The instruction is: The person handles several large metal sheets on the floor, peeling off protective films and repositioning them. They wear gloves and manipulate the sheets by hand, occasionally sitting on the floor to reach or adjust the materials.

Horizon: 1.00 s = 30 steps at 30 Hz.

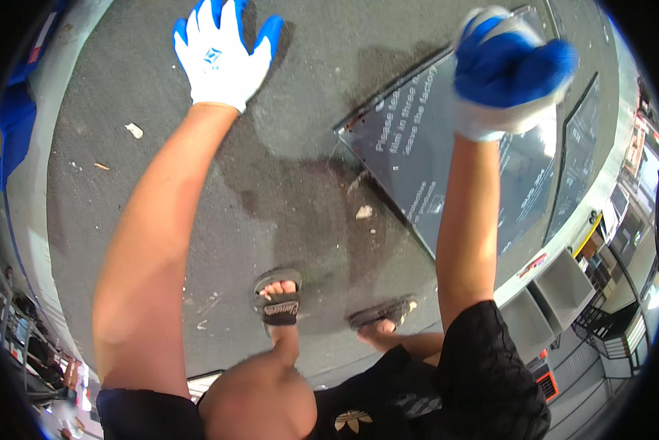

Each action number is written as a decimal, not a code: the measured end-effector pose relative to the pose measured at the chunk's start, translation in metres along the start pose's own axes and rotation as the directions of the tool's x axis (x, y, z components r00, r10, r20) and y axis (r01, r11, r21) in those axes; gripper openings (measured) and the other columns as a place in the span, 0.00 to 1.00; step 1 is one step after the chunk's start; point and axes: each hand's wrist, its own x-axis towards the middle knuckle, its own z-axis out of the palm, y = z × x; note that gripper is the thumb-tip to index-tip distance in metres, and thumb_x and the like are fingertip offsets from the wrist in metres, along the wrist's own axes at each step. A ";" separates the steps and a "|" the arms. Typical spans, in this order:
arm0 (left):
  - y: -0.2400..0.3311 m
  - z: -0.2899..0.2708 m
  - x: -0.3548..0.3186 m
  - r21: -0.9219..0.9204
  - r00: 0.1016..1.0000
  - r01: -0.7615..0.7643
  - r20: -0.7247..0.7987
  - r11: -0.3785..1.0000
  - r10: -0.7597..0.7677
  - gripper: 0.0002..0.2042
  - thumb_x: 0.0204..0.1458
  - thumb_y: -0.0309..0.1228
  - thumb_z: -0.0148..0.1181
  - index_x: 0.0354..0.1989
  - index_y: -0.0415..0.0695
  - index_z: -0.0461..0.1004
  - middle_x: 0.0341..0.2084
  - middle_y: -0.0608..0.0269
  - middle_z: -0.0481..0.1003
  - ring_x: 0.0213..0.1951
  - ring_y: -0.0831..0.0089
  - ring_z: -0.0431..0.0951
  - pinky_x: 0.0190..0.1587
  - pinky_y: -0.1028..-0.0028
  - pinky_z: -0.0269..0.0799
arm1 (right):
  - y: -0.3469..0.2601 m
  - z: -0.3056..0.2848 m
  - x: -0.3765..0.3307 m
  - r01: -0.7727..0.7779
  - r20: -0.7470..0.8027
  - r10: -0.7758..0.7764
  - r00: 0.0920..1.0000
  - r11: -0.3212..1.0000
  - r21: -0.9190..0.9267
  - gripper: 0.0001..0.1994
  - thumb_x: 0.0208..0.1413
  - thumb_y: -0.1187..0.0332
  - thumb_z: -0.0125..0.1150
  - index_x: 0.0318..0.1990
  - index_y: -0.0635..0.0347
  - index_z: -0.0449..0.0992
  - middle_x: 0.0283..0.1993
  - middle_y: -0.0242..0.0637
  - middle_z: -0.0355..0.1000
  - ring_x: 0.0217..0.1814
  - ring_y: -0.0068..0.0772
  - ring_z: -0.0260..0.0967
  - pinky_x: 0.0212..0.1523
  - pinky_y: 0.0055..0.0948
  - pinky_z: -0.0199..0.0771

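My left hand (221, 53), in a white glove with blue fingertips, lies flat with fingers spread on the dark grey floor (160, 183). My right hand (509, 70), in the same kind of glove, is bunched into a fist over a dark glossy panel (410, 154) with pale lettering that lies on the floor. Whether the fist holds anything is hidden by the glove and blur. Both bare forearms reach up from the lower edge.
A second dark panel (579, 154) lies to the right. My feet in dark sandals (278, 301) stand below. Small scraps (134, 130) litter the floor. White shelving boxes (557, 290) and a blue object (14, 125) sit at the edges.
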 end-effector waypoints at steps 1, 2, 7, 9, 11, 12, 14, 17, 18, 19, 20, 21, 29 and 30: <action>0.004 -0.002 -0.004 -0.025 1.000 0.007 -0.001 1.000 -0.007 0.29 0.56 0.50 0.68 0.61 0.46 0.74 0.64 0.43 0.71 0.67 0.44 0.69 0.71 0.39 0.56 | 0.006 -0.013 0.002 0.000 -0.038 0.006 0.999 0.989 0.150 0.25 0.68 0.51 0.42 0.19 0.53 0.62 0.17 0.34 0.59 0.19 0.38 0.57 0.24 0.34 0.58; 0.005 -0.002 -0.001 -0.040 1.000 0.018 -0.020 0.999 -0.018 0.29 0.53 0.47 0.70 0.60 0.44 0.73 0.64 0.39 0.70 0.66 0.40 0.68 0.70 0.37 0.56 | 0.015 -0.015 0.005 0.026 -0.073 -0.003 0.997 0.953 0.302 0.31 0.73 0.46 0.36 0.17 0.53 0.59 0.17 0.34 0.56 0.20 0.37 0.54 0.25 0.35 0.57; 0.010 -0.004 -0.001 -0.032 0.998 0.022 -0.056 0.999 -0.024 0.30 0.51 0.44 0.71 0.59 0.41 0.73 0.63 0.35 0.70 0.65 0.37 0.68 0.68 0.36 0.57 | 0.005 -0.009 0.016 -0.196 0.112 0.165 0.980 0.899 0.392 0.37 0.77 0.40 0.32 0.16 0.55 0.59 0.18 0.35 0.53 0.22 0.36 0.52 0.26 0.36 0.56; 0.011 -0.004 -0.001 -0.033 0.998 -0.010 -0.066 0.999 0.008 0.30 0.51 0.44 0.72 0.60 0.41 0.72 0.62 0.35 0.70 0.65 0.37 0.68 0.68 0.36 0.57 | -0.009 -0.010 0.034 -0.247 0.349 0.066 0.935 0.825 0.507 0.34 0.75 0.40 0.34 0.18 0.53 0.63 0.20 0.35 0.54 0.23 0.36 0.53 0.28 0.36 0.55; 0.011 -0.004 0.000 -0.038 0.997 -0.022 -0.074 0.999 0.019 0.30 0.52 0.44 0.72 0.59 0.42 0.72 0.63 0.35 0.70 0.65 0.37 0.68 0.68 0.36 0.58 | -0.024 -0.009 0.049 -0.234 0.408 -0.059 0.911 0.741 0.629 0.30 0.73 0.44 0.36 0.21 0.53 0.66 0.22 0.35 0.56 0.25 0.36 0.55 0.31 0.36 0.58; 0.011 -0.004 0.000 -0.039 0.997 -0.014 -0.074 0.999 0.011 0.29 0.52 0.44 0.72 0.59 0.42 0.73 0.63 0.35 0.70 0.65 0.37 0.68 0.68 0.36 0.58 | -0.030 -0.004 0.051 -0.232 0.427 -0.123 0.896 0.690 0.685 0.28 0.72 0.45 0.37 0.23 0.52 0.67 0.23 0.35 0.57 0.27 0.37 0.56 0.33 0.36 0.59; 0.011 -0.005 0.001 -0.029 0.997 0.009 -0.070 1.000 -0.011 0.29 0.52 0.44 0.72 0.59 0.42 0.73 0.63 0.36 0.70 0.65 0.37 0.68 0.68 0.36 0.58 | -0.035 0.008 0.044 -0.141 0.368 -0.085 0.926 0.825 0.546 0.19 0.66 0.55 0.44 0.27 0.55 0.70 0.25 0.37 0.63 0.28 0.38 0.62 0.32 0.36 0.63; 0.012 -0.006 0.002 -0.049 0.999 0.031 -0.008 0.998 -0.032 0.29 0.52 0.45 0.72 0.59 0.42 0.73 0.63 0.36 0.70 0.66 0.37 0.67 0.69 0.36 0.57 | -0.020 0.040 0.004 0.222 0.489 -0.067 0.870 0.937 -0.268 0.06 0.57 0.69 0.54 0.33 0.60 0.75 0.29 0.40 0.72 0.30 0.39 0.71 0.32 0.37 0.70; 0.011 -0.007 0.003 -0.041 0.999 0.039 0.007 0.998 -0.039 0.29 0.52 0.45 0.72 0.58 0.42 0.73 0.63 0.36 0.70 0.66 0.37 0.67 0.69 0.36 0.57 | -0.010 0.038 -0.003 0.264 0.417 -0.153 0.896 0.939 -0.222 0.04 0.53 0.74 0.58 0.35 0.62 0.77 0.30 0.42 0.75 0.30 0.40 0.74 0.32 0.38 0.73; 0.012 -0.008 0.002 -0.055 0.997 0.053 0.053 0.997 -0.050 0.29 0.52 0.45 0.72 0.58 0.42 0.73 0.63 0.37 0.70 0.66 0.37 0.67 0.69 0.36 0.56 | 0.000 0.034 -0.011 0.271 0.354 -0.184 0.917 0.939 -0.213 0.04 0.54 0.74 0.58 0.35 0.62 0.77 0.29 0.42 0.75 0.29 0.40 0.73 0.31 0.37 0.73; 0.013 -0.008 0.003 0.014 0.998 0.064 0.025 0.998 -0.065 0.28 0.53 0.46 0.70 0.58 0.42 0.73 0.63 0.37 0.70 0.66 0.37 0.66 0.70 0.35 0.55 | 0.011 0.028 -0.012 0.299 0.254 -0.220 0.942 0.891 -0.341 0.04 0.54 0.74 0.57 0.35 0.62 0.77 0.29 0.41 0.75 0.28 0.40 0.73 0.30 0.36 0.73; 0.013 -0.008 0.004 -0.034 0.996 0.087 0.011 0.996 -0.086 0.27 0.54 0.46 0.69 0.57 0.42 0.73 0.63 0.37 0.70 0.66 0.36 0.66 0.70 0.35 0.55 | 0.018 0.020 -0.014 0.282 0.143 -0.243 0.960 0.828 -0.485 0.04 0.54 0.74 0.57 0.35 0.62 0.77 0.29 0.41 0.74 0.27 0.40 0.73 0.29 0.35 0.73; 0.017 -0.012 0.005 -0.048 0.998 0.059 0.001 0.997 -0.059 0.27 0.53 0.45 0.70 0.57 0.42 0.73 0.63 0.38 0.70 0.66 0.38 0.67 0.70 0.37 0.56 | 0.018 0.004 -0.024 0.425 0.692 -0.115 0.713 0.855 -0.296 0.22 0.49 0.50 0.77 0.42 0.57 0.82 0.47 0.44 0.77 0.52 0.51 0.75 0.54 0.50 0.74; 0.017 -0.012 0.004 -0.060 0.999 0.049 -0.010 0.997 -0.050 0.28 0.53 0.45 0.70 0.57 0.42 0.73 0.63 0.37 0.70 0.66 0.38 0.67 0.69 0.36 0.56 | 0.014 0.005 -0.037 0.443 0.694 -0.116 0.711 0.840 -0.313 0.26 0.46 0.46 0.78 0.44 0.56 0.83 0.49 0.44 0.77 0.55 0.53 0.73 0.58 0.52 0.72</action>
